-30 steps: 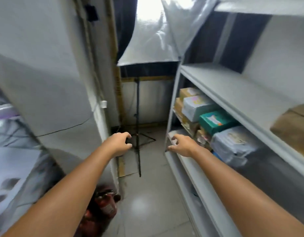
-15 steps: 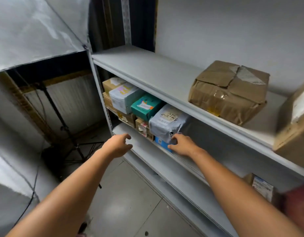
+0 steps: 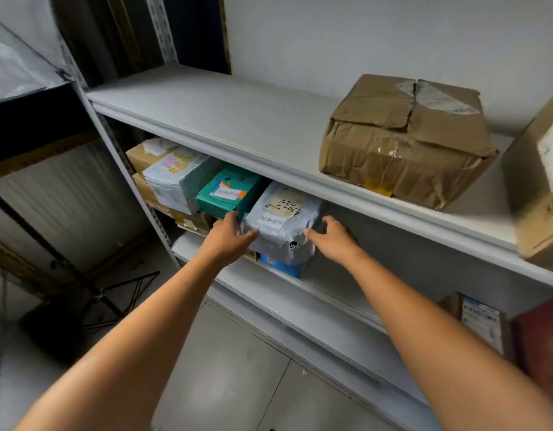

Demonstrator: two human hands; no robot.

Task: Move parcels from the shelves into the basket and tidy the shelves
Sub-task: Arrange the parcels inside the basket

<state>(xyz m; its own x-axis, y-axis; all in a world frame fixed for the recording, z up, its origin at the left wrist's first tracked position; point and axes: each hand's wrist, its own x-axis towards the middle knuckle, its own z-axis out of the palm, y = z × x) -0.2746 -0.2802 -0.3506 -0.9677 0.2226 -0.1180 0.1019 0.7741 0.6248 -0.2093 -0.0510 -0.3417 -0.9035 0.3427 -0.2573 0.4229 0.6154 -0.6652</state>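
Our left hand (image 3: pixel 228 239) and right hand (image 3: pixel 334 242) clasp the bag (image 3: pixel 281 219) from 9 and 3, thumbs on its front, fingers curling round its sides. It sits on the middle shelf (image 3: pixel 331 298), atop a blue box (image 3: pixel 281 268). Risk, we judge: the slack wrapper slips, or drags the blue box off the edge. At 10 the teal box (image 3: pixel 227 194) crowds it; upper shelf (image 3: pixel 269 169) close at 12. Open room at 3 and 6. No basket in view.
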